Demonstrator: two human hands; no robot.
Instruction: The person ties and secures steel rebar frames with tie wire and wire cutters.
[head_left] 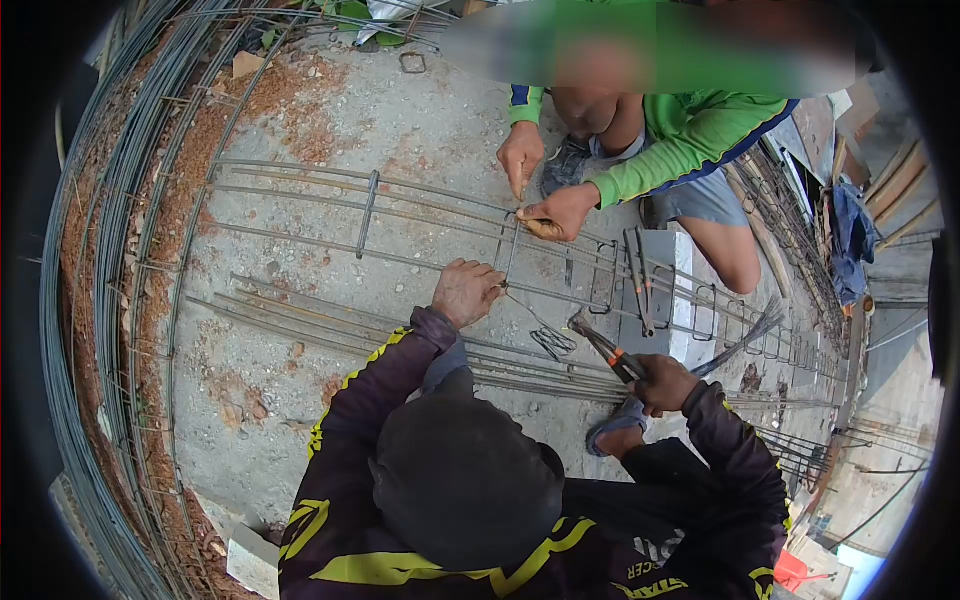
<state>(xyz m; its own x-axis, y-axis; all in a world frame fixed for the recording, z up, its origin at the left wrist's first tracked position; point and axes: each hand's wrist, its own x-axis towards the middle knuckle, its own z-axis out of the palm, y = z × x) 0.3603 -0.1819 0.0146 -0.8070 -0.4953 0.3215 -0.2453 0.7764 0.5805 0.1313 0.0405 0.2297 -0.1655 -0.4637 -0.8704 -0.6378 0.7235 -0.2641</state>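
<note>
My left hand (468,292) is closed, its fingertips pinching a thin tie wire (530,312) at the lower corner of a rectangular steel stirrup (514,250). That stirrup stands around the long rebars (300,185) of a cage lying across the ground. From my fingertips the wire trails to a loose looped bundle (553,343). In my right hand (665,385) are nippers (605,347) with orange and black handles, their jaws pointing up and left toward the bundle. A co-worker's two hands (558,212) are at the stirrup's upper corner, fingers pinched; what they hold is too small to tell.
Bolt cutters (638,280) lean on a grey block (672,262) to the right. More stirrups (705,312) hang along the cage there. Loose rebars (330,325) lie nearer me, and thick rebar bundles (115,260) curve along the left. The co-worker crouches opposite.
</note>
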